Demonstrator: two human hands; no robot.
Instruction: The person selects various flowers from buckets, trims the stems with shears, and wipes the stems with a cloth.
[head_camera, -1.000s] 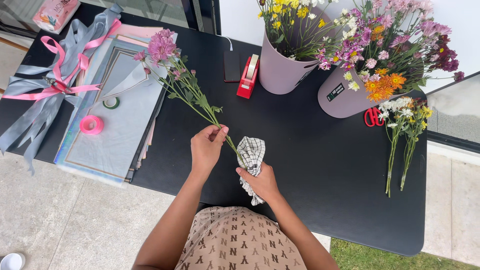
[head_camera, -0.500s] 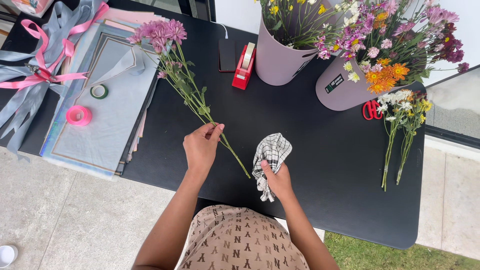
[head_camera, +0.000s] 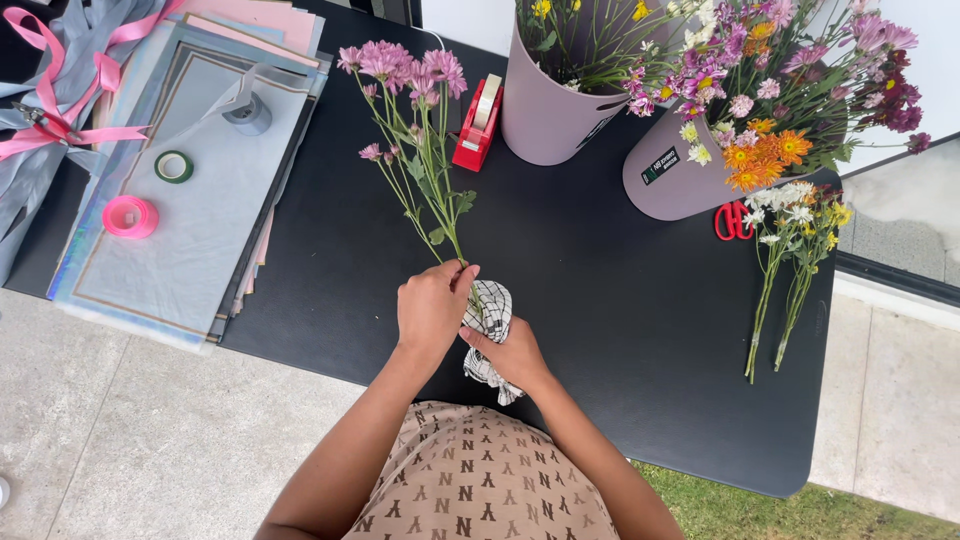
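Pink flowers sit pinched by the stems in my left hand, my right hand grips a checked cloth, so I guess wiping the stems comes next.

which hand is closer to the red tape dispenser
Left. The left hand grips the pink flower stems straight below the red tape dispenser. The right hand sits lower and nearer the body, holding the checkered cloth.

Sheets of pale wrapping paper are spread on the left of the black desk. Two lilac flower buckets are set behind, with loose white daisy stems laid at the right.
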